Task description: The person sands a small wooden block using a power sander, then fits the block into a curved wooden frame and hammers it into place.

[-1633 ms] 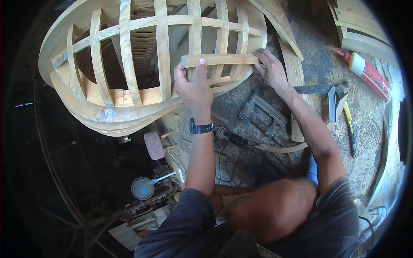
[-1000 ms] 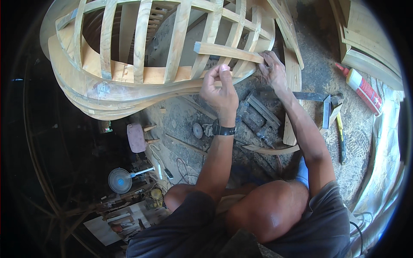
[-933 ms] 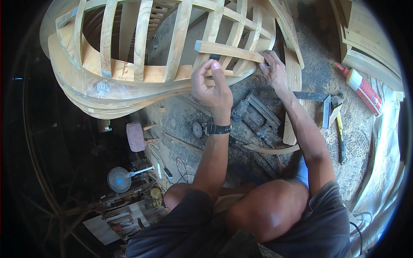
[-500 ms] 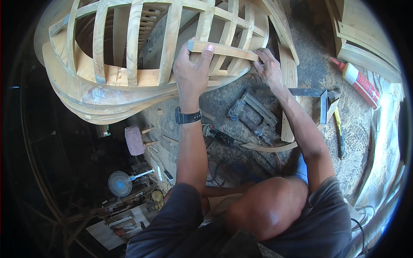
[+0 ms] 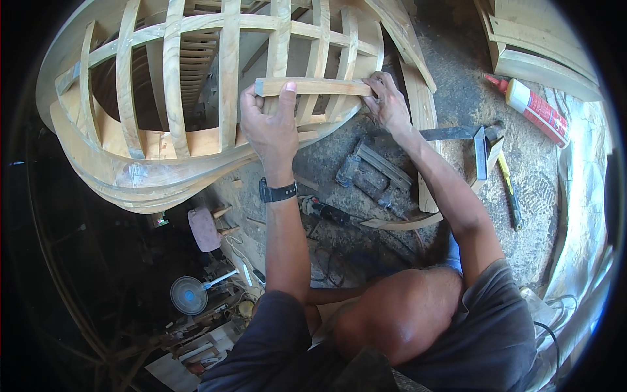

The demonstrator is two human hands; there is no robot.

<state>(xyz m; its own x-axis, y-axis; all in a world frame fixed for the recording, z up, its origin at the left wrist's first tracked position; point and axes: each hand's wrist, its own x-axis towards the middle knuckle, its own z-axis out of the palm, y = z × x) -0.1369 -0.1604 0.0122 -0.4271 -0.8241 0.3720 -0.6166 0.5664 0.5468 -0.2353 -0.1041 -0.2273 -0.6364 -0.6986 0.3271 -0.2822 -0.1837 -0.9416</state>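
Observation:
A short, slightly curved wooden strip (image 5: pixel 326 87) lies crosswise in both my hands, over the ribs of a large curved wooden frame (image 5: pixel 175 88). My left hand (image 5: pixel 271 127) is closed on its left end, the thumb pressed along the near face. That end shows a grey-blue tip. At the other end, the fingers of my right hand (image 5: pixel 390 103) pinch the strip. Whether the strip touches the ribs behind it, I cannot tell. The frame has upright ribs crossed by a long curved bar, above a layered, rounded lower edge.
Right of the frame lie a dusty clamp-like metal tool (image 5: pixel 375 173), a metal square (image 5: pixel 480 151), a yellow-and-black-handled tool (image 5: pixel 509 189) and a glue bottle (image 5: pixel 537 112). A corded power tool (image 5: pixel 323 210) and curved wood piece (image 5: pixel 405 224) lie nearer. A fan (image 5: pixel 189 295) stands lower left.
The view has turned slightly, so the frame appears lower and farther left. The strip now looks more level in the picture. Both hands keep their hold on it.

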